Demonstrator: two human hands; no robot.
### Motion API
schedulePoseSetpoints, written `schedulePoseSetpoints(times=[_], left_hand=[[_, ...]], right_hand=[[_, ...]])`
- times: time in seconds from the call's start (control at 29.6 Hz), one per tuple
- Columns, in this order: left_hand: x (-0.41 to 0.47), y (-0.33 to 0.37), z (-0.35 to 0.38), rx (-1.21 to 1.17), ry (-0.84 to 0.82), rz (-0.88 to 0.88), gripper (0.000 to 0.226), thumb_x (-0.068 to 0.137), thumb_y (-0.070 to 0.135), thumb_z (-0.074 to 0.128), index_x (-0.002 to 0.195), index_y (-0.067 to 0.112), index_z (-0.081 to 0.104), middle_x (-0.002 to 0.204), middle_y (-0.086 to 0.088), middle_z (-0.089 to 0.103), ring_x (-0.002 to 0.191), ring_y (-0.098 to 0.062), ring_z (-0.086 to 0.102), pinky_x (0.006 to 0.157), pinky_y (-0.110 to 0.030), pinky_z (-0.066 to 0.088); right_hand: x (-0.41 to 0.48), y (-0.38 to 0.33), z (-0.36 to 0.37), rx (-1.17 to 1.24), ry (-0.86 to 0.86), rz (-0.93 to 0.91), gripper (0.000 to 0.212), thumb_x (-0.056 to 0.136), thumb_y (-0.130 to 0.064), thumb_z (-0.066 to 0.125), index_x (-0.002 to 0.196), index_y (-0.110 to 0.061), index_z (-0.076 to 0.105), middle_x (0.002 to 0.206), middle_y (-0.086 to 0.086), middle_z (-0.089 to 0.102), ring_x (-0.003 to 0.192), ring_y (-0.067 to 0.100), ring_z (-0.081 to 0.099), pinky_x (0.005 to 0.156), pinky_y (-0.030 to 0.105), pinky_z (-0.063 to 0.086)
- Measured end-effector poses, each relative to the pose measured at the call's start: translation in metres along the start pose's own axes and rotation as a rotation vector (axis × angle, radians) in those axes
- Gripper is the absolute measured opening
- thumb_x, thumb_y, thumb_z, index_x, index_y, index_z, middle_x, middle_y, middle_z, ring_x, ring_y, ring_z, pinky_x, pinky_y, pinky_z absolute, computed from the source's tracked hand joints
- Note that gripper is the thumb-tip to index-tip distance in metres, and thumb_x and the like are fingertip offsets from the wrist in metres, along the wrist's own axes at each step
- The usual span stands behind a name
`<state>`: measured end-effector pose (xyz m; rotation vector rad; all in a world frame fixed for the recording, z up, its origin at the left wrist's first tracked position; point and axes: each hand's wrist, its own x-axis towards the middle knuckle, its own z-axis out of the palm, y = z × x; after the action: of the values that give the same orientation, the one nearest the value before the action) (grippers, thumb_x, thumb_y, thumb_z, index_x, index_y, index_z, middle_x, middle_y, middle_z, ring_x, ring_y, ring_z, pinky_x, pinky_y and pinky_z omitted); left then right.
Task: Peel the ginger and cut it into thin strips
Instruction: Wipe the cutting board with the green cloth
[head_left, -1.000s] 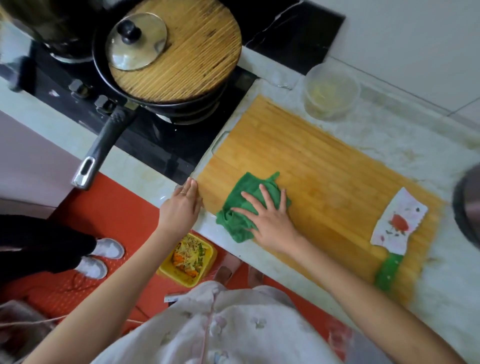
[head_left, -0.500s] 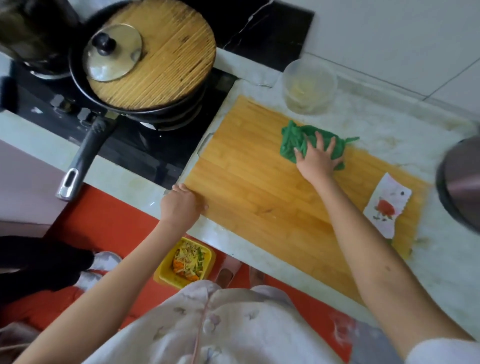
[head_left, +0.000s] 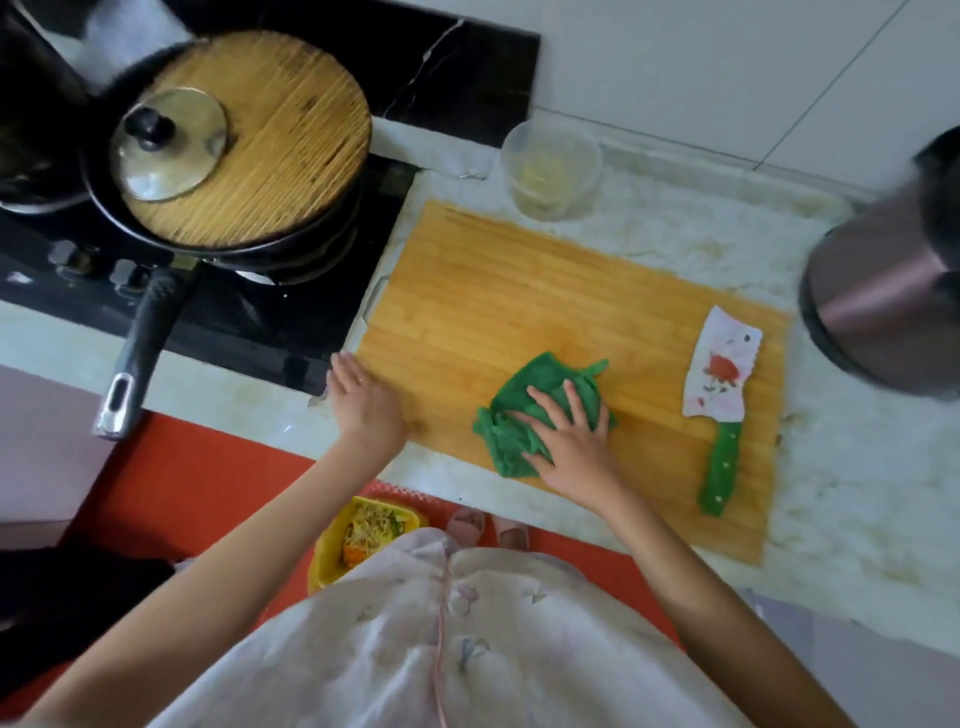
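On the rectangular bamboo cutting board (head_left: 519, 291), the right hand (head_left: 576, 447) presses a crumpled green cloth (head_left: 540, 376), fingers straight and spread; the left hand (head_left: 366, 410), fingers straight, rests on its near-left corner. A rose-printed, green-handled cleaver (head_left: 719, 379) lies right. The clear plastic tub (head_left: 592, 150) behind holds pale shreds (head_left: 540, 174), possibly ginger.

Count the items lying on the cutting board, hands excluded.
2: green cloth, front centre under the right hand; cleaver near the cutting board's right edge. The cloth may hide more.

Bright, even daylight with soft, faint shadows. Wide-angle bending at the edges. The pot (head_left: 883, 291) at right is motion-blurred; overall detail is slightly soft.
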<state>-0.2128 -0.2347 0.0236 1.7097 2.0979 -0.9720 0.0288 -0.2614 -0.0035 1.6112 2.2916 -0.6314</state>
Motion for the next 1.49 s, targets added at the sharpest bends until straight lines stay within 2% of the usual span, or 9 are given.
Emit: schedulePoseSetpoints(times=[0.17, 0.24, 0.34, 0.44, 0.57, 0.84, 1.15, 1.35, 1.49], left_hand=[[-0.039, 0.070, -0.024, -0.348, 0.331, 0.734, 0.073, 0.097, 0.044, 0.046, 0.153, 0.014, 0.010, 0.160, -0.015, -0.009, 0.148, -0.030, -0.006, 0.119, -0.049, 0.009], [-0.046, 0.102, -0.018, -0.284, 0.328, 0.946, 0.082, 0.092, 0.056, 0.048, 0.154, 0.024, 0.006, 0.161, -0.011, -0.011, 0.148, -0.029, -0.007, 0.119, -0.053, 0.004], [-0.039, 0.138, 0.001, 0.003, 0.306, 0.963, 0.101, 0.080, 0.076, 0.046, 0.152, 0.032, -0.011, 0.159, -0.009, -0.022, 0.146, -0.035, -0.016, 0.114, -0.062, -0.003], [-0.030, 0.144, 0.019, -0.024, 0.308, 0.950, 0.098, 0.086, 0.070, 0.043, 0.147, 0.033, -0.023, 0.158, -0.011, -0.023, 0.144, -0.036, -0.021, 0.117, -0.058, -0.001], [-0.028, 0.151, 0.015, -0.053, 0.359, 0.921, 0.087, 0.096, 0.052, 0.041, 0.140, 0.027, -0.029, 0.158, -0.015, -0.019, 0.144, -0.040, -0.018, 0.117, -0.047, -0.008], [0.020, 0.199, -0.044, -0.446, 0.409, 0.560, 0.075, 0.096, 0.042, 0.043, 0.154, 0.022, 0.000, 0.161, -0.015, -0.006, 0.146, -0.042, -0.008, 0.115, -0.059, -0.002], [0.030, 0.305, -0.085, -0.201, 0.433, 1.113, 0.088, 0.086, 0.048, 0.057, 0.155, 0.026, 0.006, 0.162, -0.011, -0.001, 0.147, -0.036, -0.005, 0.118, -0.052, 0.003], [-0.017, 0.287, -0.015, -0.205, 0.392, 1.498, 0.084, 0.080, 0.043, 0.053, 0.154, 0.024, 0.016, 0.161, -0.008, 0.007, 0.148, -0.033, -0.001, 0.118, -0.049, -0.002], [-0.060, 0.283, 0.027, -0.421, 0.339, 1.482, 0.067, 0.083, 0.033, 0.037, 0.148, 0.017, 0.036, 0.157, -0.009, 0.024, 0.146, -0.031, 0.011, 0.116, -0.050, 0.004]], right_hand=[[-0.027, 0.026, -0.011, 0.408, -0.063, -0.072, 0.053, 0.088, -0.018, 0.062, 0.129, -0.048, 0.046, 0.155, -0.019, 0.011, 0.145, 0.011, -0.002, 0.116, 0.054, -0.004], [-0.035, 0.040, -0.015, 0.836, 0.344, 0.096, 0.038, 0.091, -0.013, 0.060, 0.122, -0.033, 0.057, 0.146, -0.008, 0.032, 0.139, 0.011, 0.024, 0.116, 0.043, 0.021], [-0.048, 0.074, -0.014, 0.673, 0.844, 0.634, 0.033, 0.091, -0.018, 0.056, 0.125, -0.014, 0.057, 0.126, 0.011, 0.049, 0.120, 0.029, 0.047, 0.094, 0.039, 0.043], [-0.053, 0.098, -0.007, 0.580, 0.611, 0.936, 0.061, 0.090, -0.032, 0.061, 0.142, -0.011, 0.035, 0.142, 0.020, 0.032, 0.132, 0.034, 0.032, 0.094, 0.041, 0.041], [-0.062, 0.112, 0.010, 0.563, 0.564, 0.960, 0.053, 0.093, -0.025, 0.055, 0.139, -0.005, 0.035, 0.137, 0.020, 0.036, 0.117, 0.037, 0.047, 0.087, 0.038, 0.044], [-0.076, 0.133, 0.015, 0.573, 0.499, 0.836, 0.045, 0.098, -0.024, 0.043, 0.135, -0.002, 0.033, 0.126, 0.016, 0.048, 0.100, 0.034, 0.057, 0.069, 0.031, 0.039], [-0.081, 0.152, 0.032, 1.226, 0.901, 0.922, 0.017, 0.098, -0.010, 0.043, 0.112, -0.005, 0.050, 0.080, 0.001, 0.049, 0.064, 0.009, 0.046, 0.054, 0.016, 0.036], [-0.090, 0.171, 0.023, 1.377, 0.807, 0.909, 0.035, 0.101, -0.019, 0.033, 0.130, -0.003, 0.043, 0.115, 0.007, 0.051, 0.103, 0.020, 0.051, 0.082, 0.026, 0.038], [-0.096, 0.184, 0.024, 1.293, 0.610, 0.861, 0.038, 0.100, -0.021, 0.033, 0.133, -0.001, 0.038, 0.123, 0.013, 0.049, 0.116, 0.026, 0.049, 0.087, 0.027, 0.036]])
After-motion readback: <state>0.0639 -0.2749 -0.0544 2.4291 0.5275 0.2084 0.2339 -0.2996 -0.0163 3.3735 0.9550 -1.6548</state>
